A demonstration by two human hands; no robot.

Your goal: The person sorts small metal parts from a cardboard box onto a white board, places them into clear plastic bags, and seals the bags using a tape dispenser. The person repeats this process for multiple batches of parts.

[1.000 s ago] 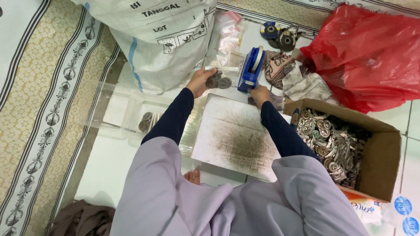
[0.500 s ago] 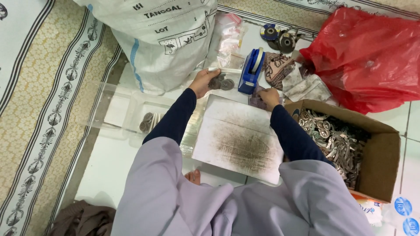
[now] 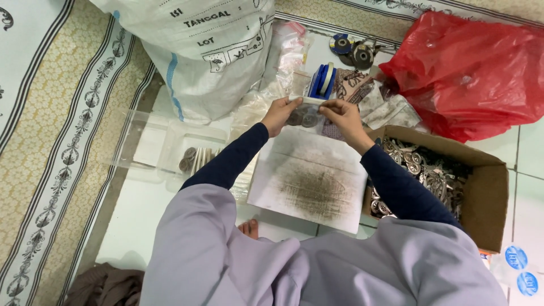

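Note:
My left hand (image 3: 279,114) and my right hand (image 3: 343,115) together hold a small clear plastic bag (image 3: 304,115) with a few round dark metal discs inside. The bag hangs between the two hands, above the far edge of a smudged white sheet (image 3: 311,178) that lies on the floor in front of me. Each hand pinches one upper corner of the bag. A blue tape dispenser (image 3: 322,81) stands just beyond the hands.
A cardboard box (image 3: 481,192) full of small metal parts sits at the right. A red plastic bag (image 3: 467,71) lies behind it. A large white sack (image 3: 209,45) stands at the back. A clear tray (image 3: 170,150) with discs lies at the left, beside a patterned mat (image 3: 51,124).
Both hands have come off the floor and together, lifting the small bag of discs between them; earlier the right hand was by the tape dispenser.

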